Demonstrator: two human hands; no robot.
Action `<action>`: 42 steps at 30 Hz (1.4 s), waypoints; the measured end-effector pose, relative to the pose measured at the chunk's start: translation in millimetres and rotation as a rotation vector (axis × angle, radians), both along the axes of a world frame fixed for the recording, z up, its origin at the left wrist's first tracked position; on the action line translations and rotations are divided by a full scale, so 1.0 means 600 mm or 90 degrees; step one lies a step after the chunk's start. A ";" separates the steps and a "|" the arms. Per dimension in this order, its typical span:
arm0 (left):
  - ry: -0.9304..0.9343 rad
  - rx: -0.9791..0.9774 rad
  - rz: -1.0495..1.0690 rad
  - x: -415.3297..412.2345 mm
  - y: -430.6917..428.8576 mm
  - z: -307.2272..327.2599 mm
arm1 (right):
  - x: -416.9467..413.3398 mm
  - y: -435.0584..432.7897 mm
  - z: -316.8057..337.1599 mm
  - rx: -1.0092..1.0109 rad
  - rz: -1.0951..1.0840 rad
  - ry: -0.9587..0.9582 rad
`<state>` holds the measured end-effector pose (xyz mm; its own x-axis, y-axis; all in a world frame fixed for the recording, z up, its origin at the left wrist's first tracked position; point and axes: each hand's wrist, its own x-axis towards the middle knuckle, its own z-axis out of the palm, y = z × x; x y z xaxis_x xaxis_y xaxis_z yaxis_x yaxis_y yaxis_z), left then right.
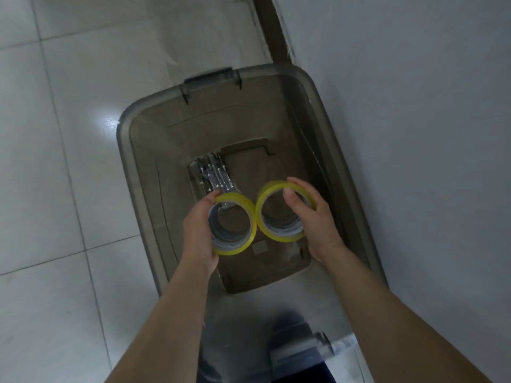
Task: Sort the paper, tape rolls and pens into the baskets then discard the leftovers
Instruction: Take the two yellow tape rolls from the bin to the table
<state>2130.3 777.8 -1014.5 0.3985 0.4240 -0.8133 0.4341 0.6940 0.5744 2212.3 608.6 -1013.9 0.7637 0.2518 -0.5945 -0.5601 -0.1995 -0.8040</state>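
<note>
Above tinted bin [123, 150]: tape rolls [272, 234], holes upward

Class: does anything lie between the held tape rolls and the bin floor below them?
The bin has no lid on. Beneath the right tape rolls, in the right hand, the floor looks bare. The pens lie seemingly partly beneath the left tape rolls, in the left hand.
</note>
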 end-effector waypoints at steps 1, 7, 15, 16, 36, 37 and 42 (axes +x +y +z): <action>-0.005 0.007 -0.002 0.002 0.002 0.026 | 0.001 0.003 0.023 0.002 -0.007 -0.003; -0.039 0.049 -0.039 0.022 0.023 0.195 | 0.007 0.022 0.177 0.011 -0.033 -0.034; -0.108 0.117 -0.073 0.060 0.045 0.437 | 0.023 0.038 0.411 0.044 -0.082 -0.109; -0.122 0.120 -0.076 0.065 0.048 0.468 | 0.027 0.040 0.443 0.055 -0.089 -0.117; -0.387 0.214 -0.203 0.067 0.099 0.970 | -0.025 0.076 0.941 0.126 -0.222 -0.350; -0.400 0.213 -0.213 0.063 0.102 0.986 | -0.032 0.077 0.959 0.125 -0.232 -0.362; -0.458 0.185 -0.245 0.047 0.104 1.060 | -0.074 0.074 1.038 0.120 -0.280 -0.419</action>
<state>2158.5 839.9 -378.7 0.9333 0.3055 -0.1888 0.0718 0.3563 0.9316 2168.0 653.1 -390.8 0.9943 -0.1014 0.0326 0.0429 0.1005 -0.9940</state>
